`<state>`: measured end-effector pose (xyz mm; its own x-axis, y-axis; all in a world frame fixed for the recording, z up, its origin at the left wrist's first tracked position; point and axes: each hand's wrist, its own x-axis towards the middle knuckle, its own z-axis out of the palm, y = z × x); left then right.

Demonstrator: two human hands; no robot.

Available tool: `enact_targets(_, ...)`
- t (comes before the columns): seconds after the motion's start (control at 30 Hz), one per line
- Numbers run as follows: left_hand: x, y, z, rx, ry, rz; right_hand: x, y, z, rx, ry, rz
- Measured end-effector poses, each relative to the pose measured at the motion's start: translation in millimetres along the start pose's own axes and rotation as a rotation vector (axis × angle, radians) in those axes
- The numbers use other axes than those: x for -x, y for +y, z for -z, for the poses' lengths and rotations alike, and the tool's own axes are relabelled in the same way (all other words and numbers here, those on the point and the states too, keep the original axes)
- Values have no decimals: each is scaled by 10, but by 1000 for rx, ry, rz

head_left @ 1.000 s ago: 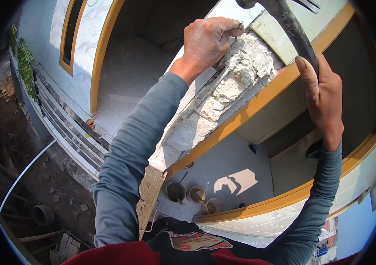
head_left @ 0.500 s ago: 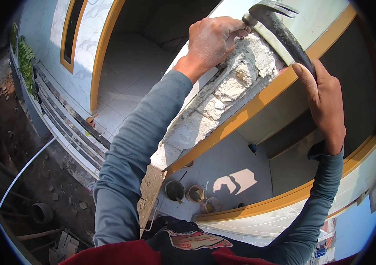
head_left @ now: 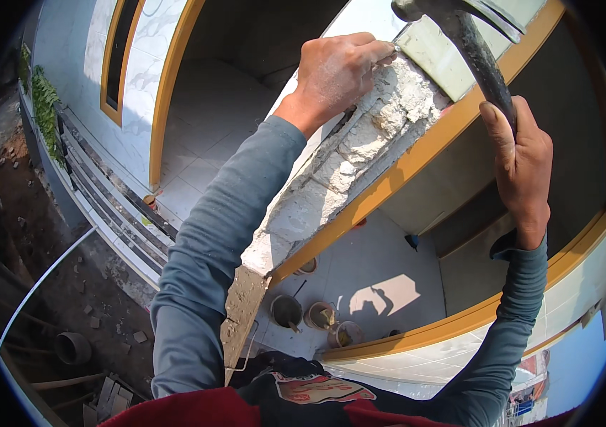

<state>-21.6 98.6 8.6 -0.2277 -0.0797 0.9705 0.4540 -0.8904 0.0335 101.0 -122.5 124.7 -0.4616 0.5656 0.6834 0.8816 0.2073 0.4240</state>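
Observation:
My right hand (head_left: 523, 171) is wrapped round the handle of a claw hammer (head_left: 475, 58), its thumb laid along the grip. The hammer's head is up at the top edge, off the work. My left hand (head_left: 337, 77) is closed in a pinch at the far end of the rough masonry, dusted white. What its fingertips hold is too small and too covered to make out. Beneath and beside it runs a strip of broken, whitish mortar (head_left: 360, 146). A pale tile (head_left: 442, 67) borders the far end of that strip, close to my left fingertips.
A yellow-brown frame (head_left: 388, 192) runs along the strip's right side. Below, buckets (head_left: 286, 311) stand on a tiled floor (head_left: 331, 274). At the left are a dark slatted bench or railing (head_left: 114, 192), a green plant (head_left: 47, 107) and a pale hose or pipe (head_left: 47, 274).
The hammer's head has lifted from beside my left fingertips up and away, uncovering more of the pale tile. My left hand keeps its pinch in nearly the same spot.

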Motion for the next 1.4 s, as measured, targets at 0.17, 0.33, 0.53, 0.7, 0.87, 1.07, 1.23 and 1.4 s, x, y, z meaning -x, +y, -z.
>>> enact_targets(0.17, -72, -26, -55, 151, 90, 137, 24, 46, -5, 5, 36, 12)
enact_targets(0.33, -30, -84, -76, 237, 51, 170, 9, -21, 7, -47, 40, 14)
enact_targets(0.53, -41, -44, -63, 242, 7, 208, -173, 96, -75, 72, -107, -134)
enact_targets(0.7, 37, -34, 53, 394, 66, 259, 20, -73, 89, -140, 57, -63)
enact_targets(0.87, 96, -98, -37, 366, 34, 286, -25, -139, 10, -51, 50, 12)
enact_targets(1.07, 100, -89, -54, 333, 32, 275, -147, -57, -83, 94, -180, -110)
enact_targets(1.23, 284, -94, 7, 341, 18, 277, 12, -134, 34, -80, -46, -121)
enact_targets(1.4, 292, -116, 36, 301, 22, 260, -43, -183, -28, 1, -78, -65)
